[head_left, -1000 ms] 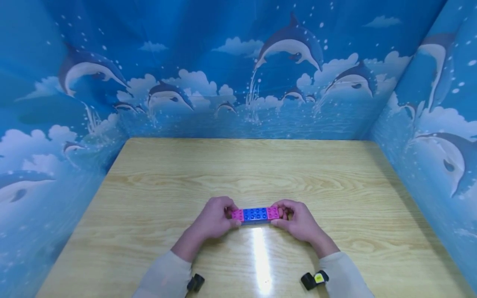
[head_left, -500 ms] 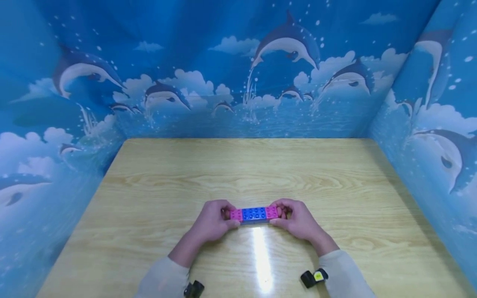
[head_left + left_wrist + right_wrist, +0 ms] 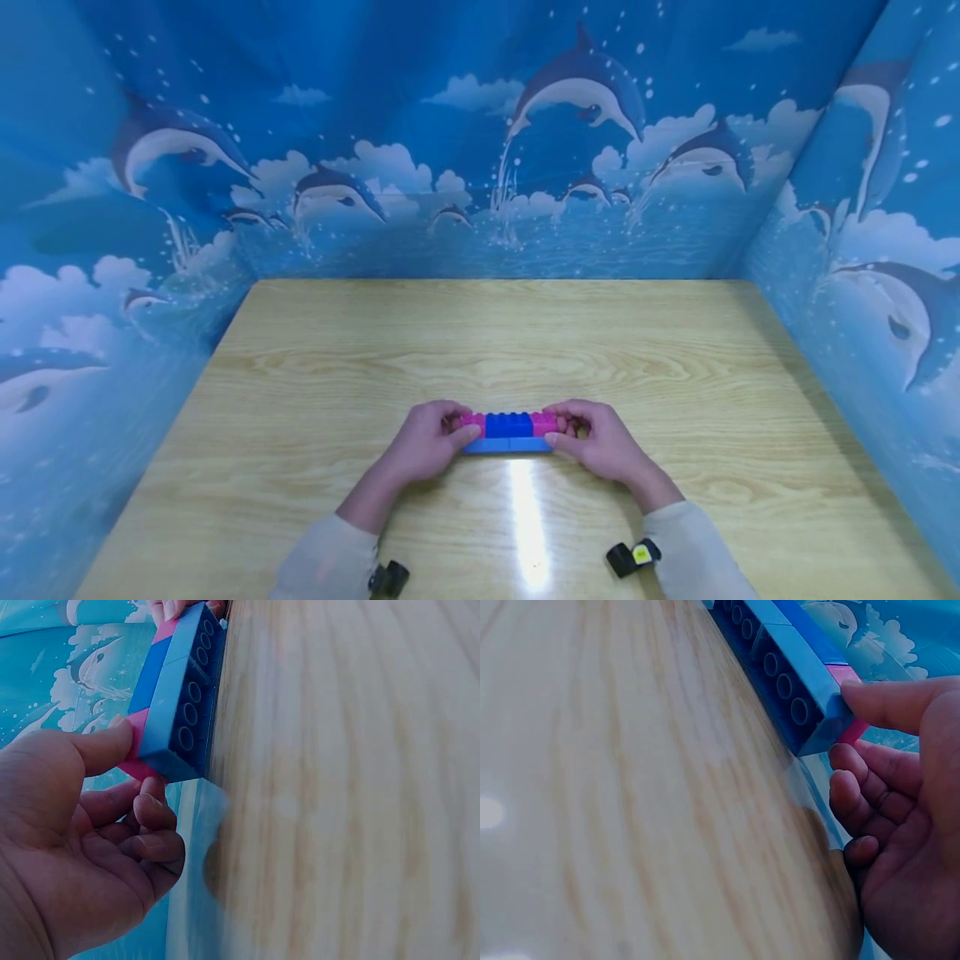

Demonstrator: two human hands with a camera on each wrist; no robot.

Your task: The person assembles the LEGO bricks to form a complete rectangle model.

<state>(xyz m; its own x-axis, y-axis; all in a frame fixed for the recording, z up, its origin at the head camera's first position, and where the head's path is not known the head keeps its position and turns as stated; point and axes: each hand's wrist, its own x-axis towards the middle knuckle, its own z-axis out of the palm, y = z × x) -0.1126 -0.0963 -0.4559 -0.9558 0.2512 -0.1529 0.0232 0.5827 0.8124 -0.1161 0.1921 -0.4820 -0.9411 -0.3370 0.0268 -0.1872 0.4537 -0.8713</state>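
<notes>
A bar of joined toy building bricks spans both hands in the head view. Its upper layer has a dark blue brick [image 3: 509, 426] between a left pink brick [image 3: 475, 421] and a right pink brick [image 3: 544, 423]. Two light blue bricks [image 3: 530, 445] lie end to end beneath. My left hand [image 3: 429, 443] pinches the left end, thumb on the pink brick; my right hand [image 3: 597, 440] pinches the right end likewise. Hollow undersides of the light blue bricks [image 3: 166, 705] face outward in both wrist views, so the bar is tilted and held off the table.
A wood-grain table [image 3: 495, 350] extends beneath and beyond the hands, with a bright reflection near its front. Blue dolphin-print curtains [image 3: 420, 167] enclose the back and sides. Each wrist carries a small black camera [image 3: 621, 560].
The brick bar has been rolled back, so its light blue front now shows where its studded top faced up before. Both hands keep their grip and stay nearly in place.
</notes>
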